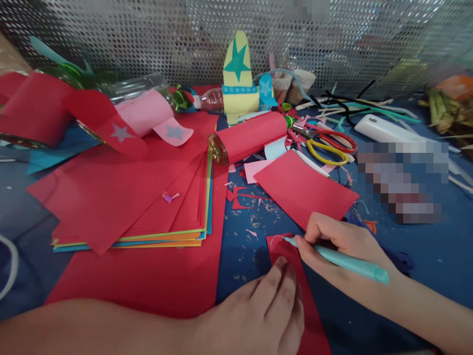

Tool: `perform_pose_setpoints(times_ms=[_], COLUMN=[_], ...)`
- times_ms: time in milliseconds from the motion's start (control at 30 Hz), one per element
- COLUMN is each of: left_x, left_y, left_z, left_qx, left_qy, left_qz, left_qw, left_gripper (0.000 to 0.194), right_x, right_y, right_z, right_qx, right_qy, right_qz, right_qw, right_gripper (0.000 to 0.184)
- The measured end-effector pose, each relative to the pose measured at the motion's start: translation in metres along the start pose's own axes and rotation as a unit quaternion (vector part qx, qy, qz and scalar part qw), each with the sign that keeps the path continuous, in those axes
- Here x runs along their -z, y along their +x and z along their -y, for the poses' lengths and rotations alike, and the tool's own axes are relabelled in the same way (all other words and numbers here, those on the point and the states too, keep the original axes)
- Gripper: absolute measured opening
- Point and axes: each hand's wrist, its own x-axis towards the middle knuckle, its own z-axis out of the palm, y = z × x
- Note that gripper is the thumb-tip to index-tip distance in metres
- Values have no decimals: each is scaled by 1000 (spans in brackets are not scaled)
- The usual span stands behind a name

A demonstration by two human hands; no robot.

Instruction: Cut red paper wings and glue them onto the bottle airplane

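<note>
My right hand (338, 244) is closed around a light teal pen (347, 263), its tip touching the top of a narrow red paper strip (310, 315) on the blue table. A faint curved line shows on the strip near the pen tip. My left hand (268, 308) lies flat on the strip with its fingers stretched out, pressing it down. A larger red paper sheet (305, 190) lies just beyond my right hand.
A stack of coloured paper sheets (148, 197) topped with red lies to the left. A bottle wrapped in red paper (249, 138), scissors (328, 143), a yellow paper rocket (238, 79), pipe cleaners (351, 106) and paper scraps sit further back, before a perforated metal wall (155, 34).
</note>
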Motion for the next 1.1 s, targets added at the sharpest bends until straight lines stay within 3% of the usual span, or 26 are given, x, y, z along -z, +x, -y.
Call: perform_pose_setpoints(times_ms=[433, 633, 833, 1100], left_x=[1, 1, 1, -1], left_y=[2, 2, 2, 0], left_z=[2, 4, 2, 1], left_qx=[-15, -25, -20, -15], left_qy=[18, 23, 24, 12], left_qz=[-19, -6, -20, -7], left_qw=[1000, 999, 999, 1000], left_gripper=[25, 28, 30, 27], right_x=[9, 10, 4, 4], right_y=[-2, 0, 2, 6], right_z=[2, 8, 9, 10], right_qx=[26, 54, 25, 3], right_qy=[-30, 10, 51, 54], right_qz=[24, -11, 67, 97], right_qw=[999, 998, 996, 994], right_gripper=[31, 25, 20, 21])
